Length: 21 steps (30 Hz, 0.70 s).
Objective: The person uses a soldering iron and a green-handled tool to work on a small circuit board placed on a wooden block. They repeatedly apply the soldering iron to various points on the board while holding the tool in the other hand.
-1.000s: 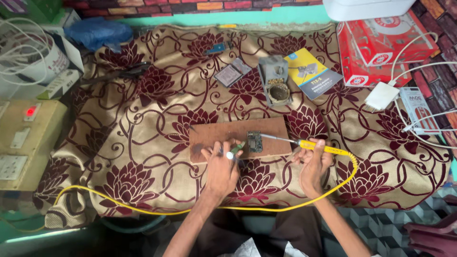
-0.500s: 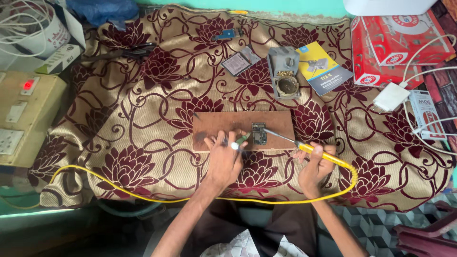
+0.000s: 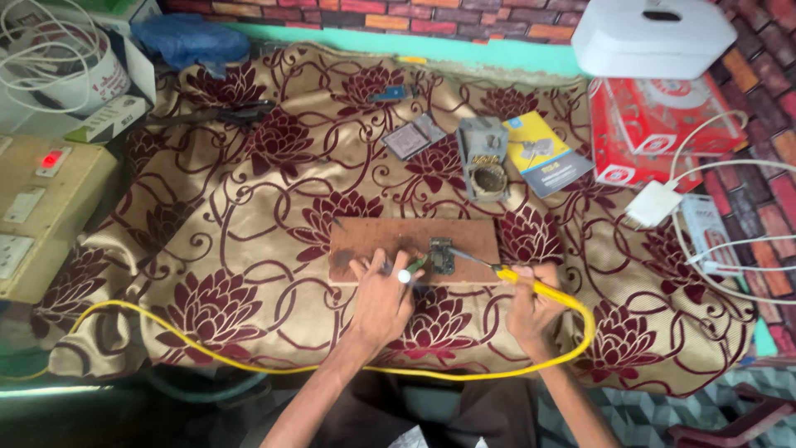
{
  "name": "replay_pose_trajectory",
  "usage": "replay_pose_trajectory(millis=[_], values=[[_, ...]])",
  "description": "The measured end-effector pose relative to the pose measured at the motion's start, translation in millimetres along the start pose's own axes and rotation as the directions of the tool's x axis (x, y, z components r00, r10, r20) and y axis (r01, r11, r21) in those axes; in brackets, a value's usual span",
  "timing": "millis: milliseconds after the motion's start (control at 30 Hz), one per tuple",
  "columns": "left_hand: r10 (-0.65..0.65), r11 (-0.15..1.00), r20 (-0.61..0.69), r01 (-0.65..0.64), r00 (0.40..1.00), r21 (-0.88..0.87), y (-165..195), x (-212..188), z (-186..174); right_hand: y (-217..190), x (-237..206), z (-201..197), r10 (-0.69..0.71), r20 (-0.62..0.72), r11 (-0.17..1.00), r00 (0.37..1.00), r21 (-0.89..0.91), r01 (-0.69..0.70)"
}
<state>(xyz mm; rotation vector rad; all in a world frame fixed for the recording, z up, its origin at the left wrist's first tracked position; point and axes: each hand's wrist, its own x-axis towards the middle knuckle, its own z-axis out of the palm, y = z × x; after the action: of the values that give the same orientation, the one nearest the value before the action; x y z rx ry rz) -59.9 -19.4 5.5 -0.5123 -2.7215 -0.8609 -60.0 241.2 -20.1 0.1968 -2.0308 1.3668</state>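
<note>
Soldering, right hand (image 3: 531, 303): gripping yellow soldering iron (image 3: 531, 284), its long axis pointing up-left.
Left hand (image 3: 383, 290): pinching a green-handled tool (image 3: 412, 269).
Circuit board (image 3: 441, 255): on wooden board (image 3: 390, 239), between both hands, just beyond fingertips.

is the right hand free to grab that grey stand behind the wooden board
Probably not as it is: the right hand is closed around the yellow soldering iron. The path to the grey stand looks open beyond the wooden board, with only patterned cloth between.
</note>
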Motion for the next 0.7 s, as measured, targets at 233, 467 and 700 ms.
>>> replay_pose_trajectory(millis=[233,467,700], values=[[0.008,0.994,-0.015,-0.009,1.000,-0.111,3.9,1.1,-7.0,-37.9,68.1,31.8,-0.037,0.153,0.997,0.988,-0.066,0.047],[0.027,0.999,-0.054,-0.029,0.998,-0.034,5.2,-3.4,-6.9,-81.1,90.6,52.9,-0.134,0.222,0.989,0.966,-0.029,0.144],[0.048,0.996,-0.051,-0.052,0.998,-0.070,5.6,-3.4,-6.6,-69.8,90.2,38.8,0.049,0.185,0.986,0.982,0.147,-0.077]])
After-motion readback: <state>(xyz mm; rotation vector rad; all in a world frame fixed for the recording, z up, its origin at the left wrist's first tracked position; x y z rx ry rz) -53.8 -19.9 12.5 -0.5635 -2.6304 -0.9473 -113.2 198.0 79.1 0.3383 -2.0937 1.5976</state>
